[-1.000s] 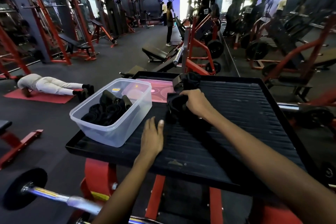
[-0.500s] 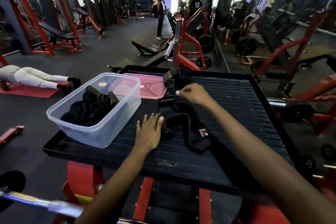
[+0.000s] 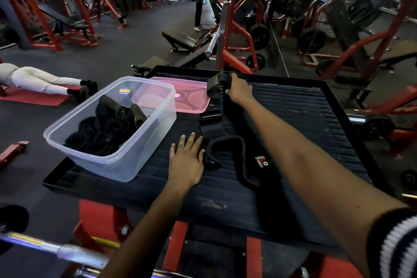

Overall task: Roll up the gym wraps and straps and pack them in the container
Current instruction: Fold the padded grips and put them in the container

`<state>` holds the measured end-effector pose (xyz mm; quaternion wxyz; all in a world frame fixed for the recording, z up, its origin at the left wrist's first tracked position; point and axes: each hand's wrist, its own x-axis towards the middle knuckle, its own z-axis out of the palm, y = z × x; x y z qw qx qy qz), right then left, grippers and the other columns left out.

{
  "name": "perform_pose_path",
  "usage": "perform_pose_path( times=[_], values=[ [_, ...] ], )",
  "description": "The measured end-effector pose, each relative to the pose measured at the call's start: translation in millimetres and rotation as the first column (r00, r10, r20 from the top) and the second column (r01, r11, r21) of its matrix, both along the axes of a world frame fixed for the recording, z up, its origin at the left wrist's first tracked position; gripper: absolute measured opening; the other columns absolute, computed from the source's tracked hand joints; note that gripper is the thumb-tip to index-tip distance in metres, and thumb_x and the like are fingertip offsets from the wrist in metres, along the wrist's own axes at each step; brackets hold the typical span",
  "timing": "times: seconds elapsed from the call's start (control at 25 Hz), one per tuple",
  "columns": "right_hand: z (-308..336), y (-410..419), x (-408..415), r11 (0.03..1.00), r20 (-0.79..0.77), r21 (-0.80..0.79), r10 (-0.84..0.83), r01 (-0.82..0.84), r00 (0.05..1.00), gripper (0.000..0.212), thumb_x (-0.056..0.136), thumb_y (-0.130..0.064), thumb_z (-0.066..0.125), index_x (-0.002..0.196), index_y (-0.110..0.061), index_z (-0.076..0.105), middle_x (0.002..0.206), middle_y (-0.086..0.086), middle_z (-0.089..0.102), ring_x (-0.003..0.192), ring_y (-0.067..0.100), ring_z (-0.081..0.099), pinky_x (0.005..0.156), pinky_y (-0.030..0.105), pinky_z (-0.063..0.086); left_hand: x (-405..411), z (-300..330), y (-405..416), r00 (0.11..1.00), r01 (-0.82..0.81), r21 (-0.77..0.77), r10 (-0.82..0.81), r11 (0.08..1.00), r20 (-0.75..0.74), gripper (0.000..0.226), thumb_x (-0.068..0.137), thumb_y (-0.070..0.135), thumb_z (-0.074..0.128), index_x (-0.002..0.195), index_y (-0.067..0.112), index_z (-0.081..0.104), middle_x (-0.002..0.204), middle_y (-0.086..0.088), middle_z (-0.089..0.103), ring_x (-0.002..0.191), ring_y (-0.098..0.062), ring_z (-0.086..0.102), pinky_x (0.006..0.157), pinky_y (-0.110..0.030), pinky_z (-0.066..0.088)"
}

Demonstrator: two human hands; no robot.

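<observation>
A black gym strap [image 3: 239, 158] with a red and white logo lies spread out on the ribbed black platform [image 3: 304, 119]. My left hand [image 3: 187, 160] presses flat on the strap's near end, fingers straight. My right hand [image 3: 239, 91] reaches to the far edge and grips the strap's far end [image 3: 215, 84], which curls up off the surface. A clear plastic container [image 3: 112, 160] stands at the platform's left and holds several rolled black wraps [image 3: 106, 128].
A pink lid [image 3: 180, 97] lies flat behind the container. A barbell [image 3: 56, 250] crosses the lower left below the platform. Red gym machines, benches and several people fill the floor beyond; one person lies on a red mat at left.
My right hand has pulled the strap out from a bunched heap and stretched it toward the far edge. My left hand has stayed pressed on the near end.
</observation>
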<state>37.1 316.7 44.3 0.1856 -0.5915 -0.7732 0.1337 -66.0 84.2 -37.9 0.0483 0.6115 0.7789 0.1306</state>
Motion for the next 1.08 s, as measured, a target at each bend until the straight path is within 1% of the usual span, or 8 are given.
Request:
perform_pose_path(
  times=[0.12,0.24,0.4,0.68,0.84,0.92,1.0,1.08],
  values=[
    [-3,-9,17,1.0,-0.058,-0.002,0.001,-0.001,0.998,0.059,0.089,-0.02,0.056,0.142,-0.016,0.032,0.137,0.016,0.05,0.128,0.034,0.044,0.105,0.048,0.031,0,1,1,1.0,0.0,-0.008,0.0,1.0,0.012,0.048,0.101,0.032,0.023,0.149,0.029,0.018,0.159,0.008,0.01,0.147,-0.017,0.002,0.119,-0.041,0.001],
    [-2,-32,45,0.999,-0.031,0.049,0.01,-0.008,0.999,0.048,0.091,-0.019,0.054,0.137,-0.016,0.043,0.134,0.012,0.054,0.127,0.032,0.046,0.105,0.046,0.031,0,2,1,1.0,-0.001,-0.014,0.001,1.0,0.02,0.048,0.101,0.032,0.024,0.149,0.029,0.02,0.159,0.008,0.011,0.147,-0.017,0.003,0.118,-0.041,0.002],
    [-5,-68,90,0.995,-0.115,0.092,-0.03,0.041,0.993,0.044,0.09,-0.02,0.056,0.134,-0.016,0.051,0.133,0.009,0.057,0.126,0.028,0.049,0.107,0.043,0.036,1,4,0,0.999,0.009,-0.002,-0.009,1.0,0.039,0.049,0.1,0.03,0.028,0.148,0.027,0.022,0.159,0.007,0.013,0.147,-0.018,0.005,0.118,-0.042,0.003],
    [-16,-171,154,0.992,-0.223,0.114,-0.03,0.057,0.974,0.043,0.086,-0.012,0.061,0.129,-0.013,0.054,0.124,0.011,0.063,0.12,0.029,0.055,0.102,0.045,0.041,1,7,-4,0.999,0.029,-0.007,-0.028,1.0,0.044,0.048,0.1,0.027,0.028,0.148,0.024,0.024,0.158,0.004,0.015,0.147,-0.019,0.008,0.118,-0.043,0.006],
    [-20,-224,158,0.994,-0.128,0.092,-0.049,0.061,0.991,0.042,0.09,-0.015,0.057,0.13,-0.016,0.044,0.113,0.01,0.063,0.111,0.029,0.055,0.097,0.044,0.039,2,10,-9,0.998,0.055,-0.016,-0.054,0.998,0.034,0.048,0.1,0.027,0.029,0.148,0.022,0.026,0.158,0.001,0.017,0.147,-0.022,0.01,0.118,-0.044,0.008],
    [-14,-233,153,0.994,0.014,0.063,-0.088,0.087,0.996,0.046,0.092,-0.016,0.054,0.135,-0.016,0.037,0.122,0.009,0.057,0.116,0.029,0.049,0.098,0.046,0.034,0,10,-12,0.997,0.078,-0.038,-0.077,0.996,0.022,0.048,0.101,0.027,0.028,0.148,0.019,0.026,0.158,-0.001,0.016,0.147,-0.022,0.011,0.117,-0.043,0.008],
    [-5,-239,145,0.99,0.171,0.092,-0.124,0.11,0.977,0.051,0.091,-0.019,0.054,0.138,-0.016,0.034,0.134,0.01,0.044,0.125,0.03,0.038,0.102,0.048,0.028,0,12,-16,0.995,0.092,-0.063,-0.089,0.994,0.041,0.048,0.102,0.026,0.028,0.148,0.017,0.024,0.159,-0.002,0.014,0.147,-0.022,0.01,0.118,-0.042,0.007],
    [1,-244,131,0.982,0.12,0.189,-0.051,0.028,0.991,0.048,0.091,-0.02,0.054,0.136,-0.015,0.039,0.135,0.009,0.038,0.127,0.028,0.034,0.104,0.044,0.027,-1,14,-21,0.992,0.1,-0.088,-0.093,0.991,0.08,0.048,0.102,0.026,0.028,0.149,0.016,0.022,0.159,-0.002,0.012,0.147,-0.022,0.007,0.118,-0.041,0.006]
  ],
)
